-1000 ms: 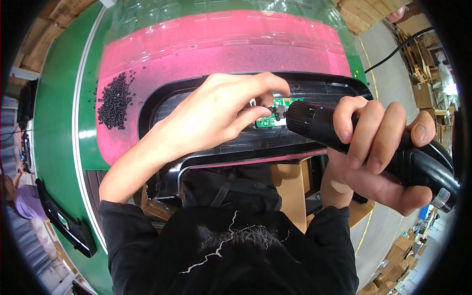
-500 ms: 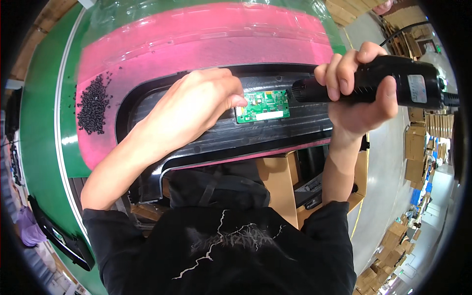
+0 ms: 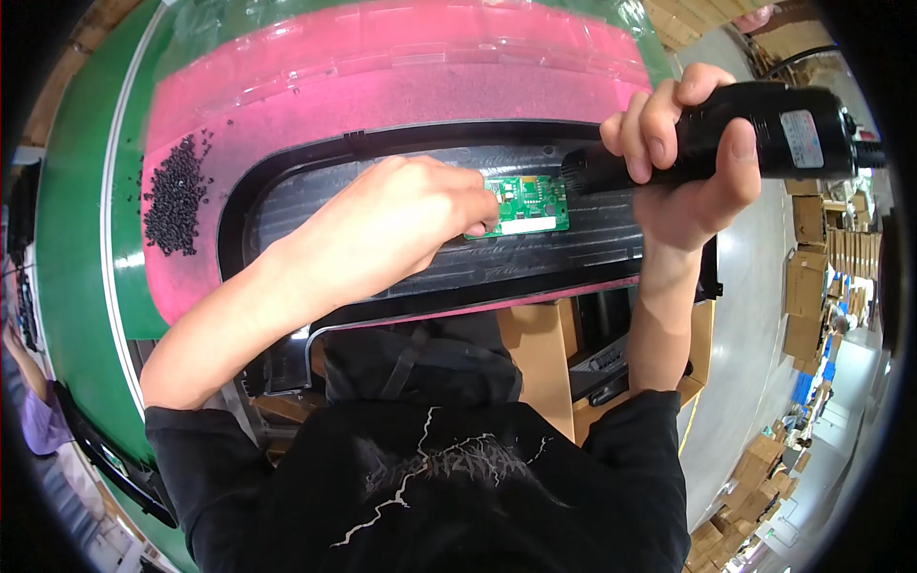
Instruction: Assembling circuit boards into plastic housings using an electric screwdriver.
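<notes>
A green circuit board [image 3: 535, 202] with a white strip lies inside a long black plastic housing [image 3: 401, 258]. My left hand [image 3: 411, 205] rests over the board's left end, its fingers pinched together at the lower left corner. Whatever may be between those fingertips is hidden. Wrapped in my right hand [image 3: 683, 158] is a black corded electric screwdriver [image 3: 764, 134], held sideways. Its ribbed nose points left, close to the board's right edge. To the left, a pile of small black screws [image 3: 175, 196] is spread on the pink mat [image 3: 420, 95].
Clear plastic wrap [image 3: 382, 62] covers the mat's far part. A green work surface [image 3: 76, 239] extends on the left, with another black housing [image 3: 119, 463] at its near edge. Below the housing stands an open cardboard box [image 3: 540, 353]. Someone in a purple sleeve [image 3: 43, 420] is at far left.
My left fingers have shifted from the board's upper left corner toward its lower left corner. The screwdriver has moved slightly left and up. A person's arm has appeared at far left.
</notes>
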The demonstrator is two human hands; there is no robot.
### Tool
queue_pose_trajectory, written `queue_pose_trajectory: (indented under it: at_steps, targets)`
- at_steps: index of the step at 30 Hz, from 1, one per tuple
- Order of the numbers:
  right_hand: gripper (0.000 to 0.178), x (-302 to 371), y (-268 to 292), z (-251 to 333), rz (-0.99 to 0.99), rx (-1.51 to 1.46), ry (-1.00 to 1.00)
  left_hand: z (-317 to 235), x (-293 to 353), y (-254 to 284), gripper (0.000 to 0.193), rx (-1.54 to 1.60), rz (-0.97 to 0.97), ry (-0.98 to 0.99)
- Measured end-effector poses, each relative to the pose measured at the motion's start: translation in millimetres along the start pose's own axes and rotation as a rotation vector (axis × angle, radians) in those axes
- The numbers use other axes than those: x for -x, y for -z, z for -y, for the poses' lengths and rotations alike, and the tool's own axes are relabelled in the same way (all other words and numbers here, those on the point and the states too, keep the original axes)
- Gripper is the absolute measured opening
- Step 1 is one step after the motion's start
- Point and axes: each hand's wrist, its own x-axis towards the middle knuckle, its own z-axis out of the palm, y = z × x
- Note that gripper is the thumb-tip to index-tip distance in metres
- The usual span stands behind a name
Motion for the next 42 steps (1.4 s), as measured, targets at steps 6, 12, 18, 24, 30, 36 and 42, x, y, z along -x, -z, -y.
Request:
queue_pose_trajectory:
  at_steps: [6,12,18,24,30,36,42]
  targets:
    - [0.040,-6.6,2.3,-5.0,0.014,-0.010,-0.024,-3.6,-1.2,4.7,0.009,-0.020,0.079,0.130]
    - [0.048,-0.6,-11.5,17.0,0.057,-0.348,0.084,2.5,0.5,9.2,0.009,0.120,-0.025,0.046]
    - [0.043,7.3,-31.3,41.0,0.158,-0.422,0.162,-8.4,-4.7,23.8,0.011,0.324,-0.169,0.191]
    - [0.046,9.5,-45.1,39.2,0.142,-0.306,0.262,-8.0,-2.0,22.6,0.011,0.343,-0.179,0.149]
    - [0.049,13.0,-36.3,37.9,0.221,-0.277,0.246,-5.8,-6.7,16.1,0.014,0.392,-0.203,0.064]
    - [0.056,13.0,2.3,26.1,0.136,-0.090,0.174,0.8,-14.4,-1.4,0.032,0.037,-0.155,-0.016]
    - [0.050,22.7,8.8,14.3,-0.038,-0.054,0.035,2.8,-16.9,-6.1,0.027,-0.034,-0.054,0.026]
